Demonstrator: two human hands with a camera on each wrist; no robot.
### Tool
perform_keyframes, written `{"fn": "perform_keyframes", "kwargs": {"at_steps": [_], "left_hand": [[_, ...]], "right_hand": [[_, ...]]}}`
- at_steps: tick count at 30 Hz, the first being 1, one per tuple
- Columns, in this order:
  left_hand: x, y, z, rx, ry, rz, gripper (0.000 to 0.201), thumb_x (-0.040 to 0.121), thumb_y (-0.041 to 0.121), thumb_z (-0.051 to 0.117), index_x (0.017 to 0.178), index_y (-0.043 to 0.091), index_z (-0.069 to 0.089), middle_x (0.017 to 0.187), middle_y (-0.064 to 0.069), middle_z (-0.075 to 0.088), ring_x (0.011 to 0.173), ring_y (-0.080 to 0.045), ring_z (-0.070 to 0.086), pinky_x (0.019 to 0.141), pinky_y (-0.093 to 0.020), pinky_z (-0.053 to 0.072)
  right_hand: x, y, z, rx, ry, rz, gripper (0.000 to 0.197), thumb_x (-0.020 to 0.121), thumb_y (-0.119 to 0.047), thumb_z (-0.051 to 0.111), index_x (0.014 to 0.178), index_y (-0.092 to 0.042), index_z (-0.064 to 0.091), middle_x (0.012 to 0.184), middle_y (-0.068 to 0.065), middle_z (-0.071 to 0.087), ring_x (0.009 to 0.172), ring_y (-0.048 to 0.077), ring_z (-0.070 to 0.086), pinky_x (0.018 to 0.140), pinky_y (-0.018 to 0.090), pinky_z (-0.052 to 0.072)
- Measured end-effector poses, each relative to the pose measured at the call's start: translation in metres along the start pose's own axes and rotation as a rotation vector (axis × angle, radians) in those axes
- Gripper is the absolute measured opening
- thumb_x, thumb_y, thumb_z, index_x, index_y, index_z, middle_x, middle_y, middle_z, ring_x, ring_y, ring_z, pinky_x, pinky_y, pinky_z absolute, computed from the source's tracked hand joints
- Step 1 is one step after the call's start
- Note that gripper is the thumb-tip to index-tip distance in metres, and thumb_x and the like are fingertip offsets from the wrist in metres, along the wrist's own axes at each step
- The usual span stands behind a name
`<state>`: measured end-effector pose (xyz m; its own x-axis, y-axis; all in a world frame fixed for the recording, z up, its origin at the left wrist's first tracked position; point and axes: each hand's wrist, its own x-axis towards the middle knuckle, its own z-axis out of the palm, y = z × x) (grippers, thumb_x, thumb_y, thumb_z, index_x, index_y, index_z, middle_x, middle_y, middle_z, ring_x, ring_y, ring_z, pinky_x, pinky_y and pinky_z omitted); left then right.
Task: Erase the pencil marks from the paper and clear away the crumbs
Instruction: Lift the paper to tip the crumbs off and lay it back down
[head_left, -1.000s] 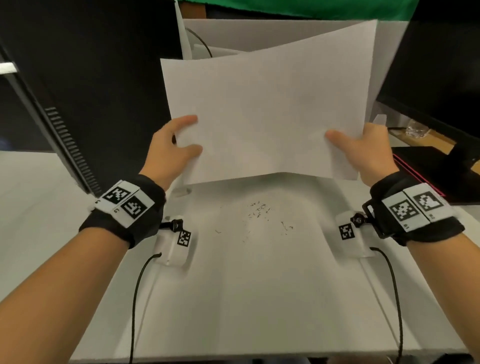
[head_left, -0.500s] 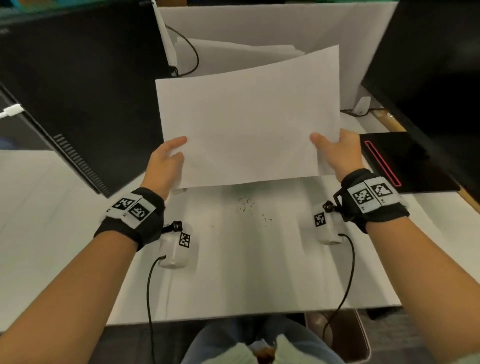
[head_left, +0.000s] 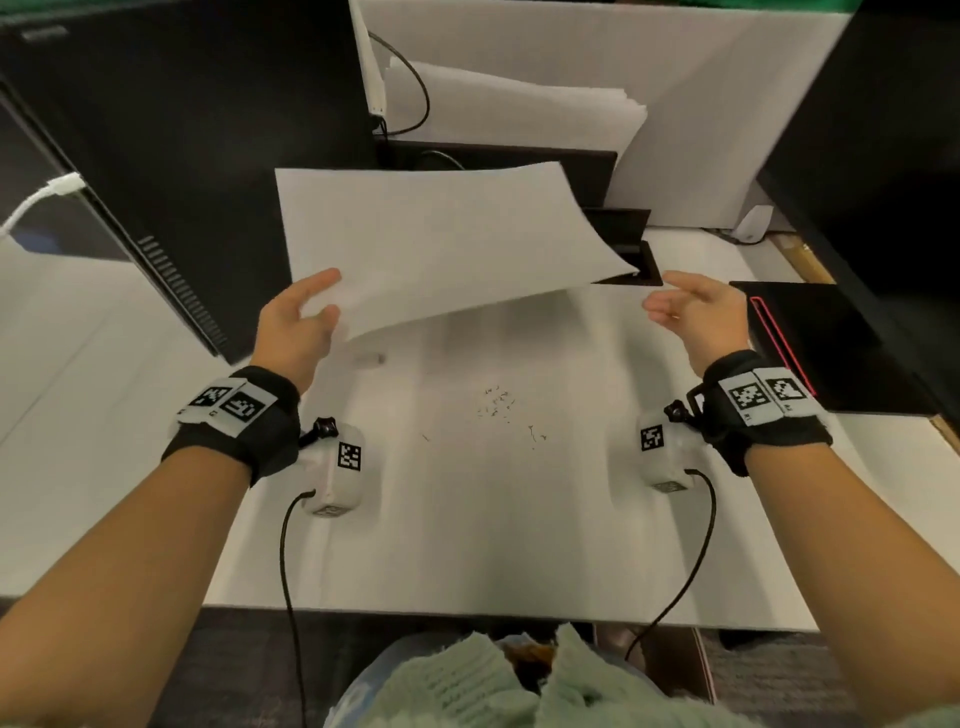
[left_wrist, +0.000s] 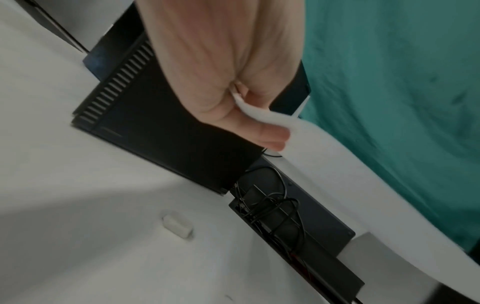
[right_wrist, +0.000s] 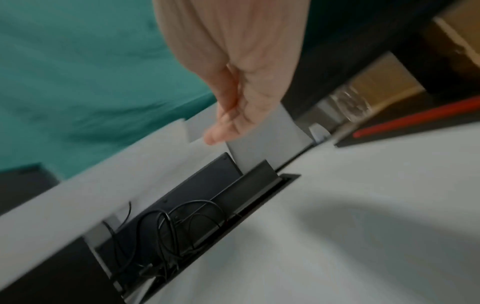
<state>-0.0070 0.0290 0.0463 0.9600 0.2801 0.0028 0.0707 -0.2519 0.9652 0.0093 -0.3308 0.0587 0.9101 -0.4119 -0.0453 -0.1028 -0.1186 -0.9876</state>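
— Start at your fingers. What is the left hand (head_left: 293, 332) doing?

— Your thumb and fingers pinch the near left corner of the paper (head_left: 436, 244). The left wrist view shows the corner (left_wrist: 249, 112) tucked between the thumb and the curled fingers.

— And the right hand (head_left: 698, 312)?

— It holds nothing. The fingers (right_wrist: 221, 131) are straight and close together, palm turned inward, and they sit just beside the sheet's right edge, apart from it (in the right wrist view they are blurred, so I cannot tell more).

— Where is the paper, then?

— In the air above the desk (head_left: 467, 545), tilted, its near left corner low in your grip and its right side sagging free toward the cable tray (head_left: 631, 260).

— The crumbs (head_left: 496, 405)?

— A small dark scatter on the desk, between your two wrists and nearer to you than the sheet. The eraser (left_wrist: 178, 226) lies on the desk under the paper's left side, near your left hand.

— Around that?

— A black monitor (head_left: 182, 156) stands to the left, a stack of white sheets (head_left: 519, 119) behind the tray, and a black pad (head_left: 831, 343) with a red stripe lies to the right of your right hand.
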Motion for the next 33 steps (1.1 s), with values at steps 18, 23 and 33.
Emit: {"fn": "perform_keyframes", "kwargs": {"at_steps": [18,23,33], "left_hand": [[0.006,-0.007,0.008,-0.265,-0.001,-0.289,0.042,0.098,-0.001,0.037,0.137,0.016,0.045,0.14,-0.017,0.044,0.071,-0.009,0.057,0.049,-0.009,0.047],[0.004,-0.01,0.02,-0.303,-0.023,-0.338,0.043,0.098,-0.001,0.037,0.136,0.017,0.046,0.139,-0.015,0.044,0.074,-0.009,0.057,0.05,-0.009,0.048],[-0.001,-0.001,0.015,-0.293,-0.069,-0.34,0.043,0.098,-0.002,0.036,0.135,0.016,0.047,0.135,-0.012,0.043,0.074,-0.011,0.056,0.048,-0.009,0.048]], "right_hand": [[-0.018,0.063,0.117,-1.147,-1.08,-0.005,0.058,0.102,-0.035,0.009,0.147,-0.004,-0.007,0.156,0.01,-0.02,0.144,0.023,-0.017,0.116,0.045,-0.007],[-0.07,0.063,0.104,-0.947,-1.349,0.081,0.053,0.101,-0.036,0.004,0.149,-0.015,-0.006,0.157,-0.001,-0.015,0.144,0.013,-0.013,0.112,0.024,-0.009],[-0.039,0.032,0.115,-0.904,-1.045,0.138,0.062,0.099,-0.045,0.006,0.149,-0.012,-0.009,0.157,0.002,-0.013,0.145,0.015,-0.009,0.116,0.033,-0.004]]}}
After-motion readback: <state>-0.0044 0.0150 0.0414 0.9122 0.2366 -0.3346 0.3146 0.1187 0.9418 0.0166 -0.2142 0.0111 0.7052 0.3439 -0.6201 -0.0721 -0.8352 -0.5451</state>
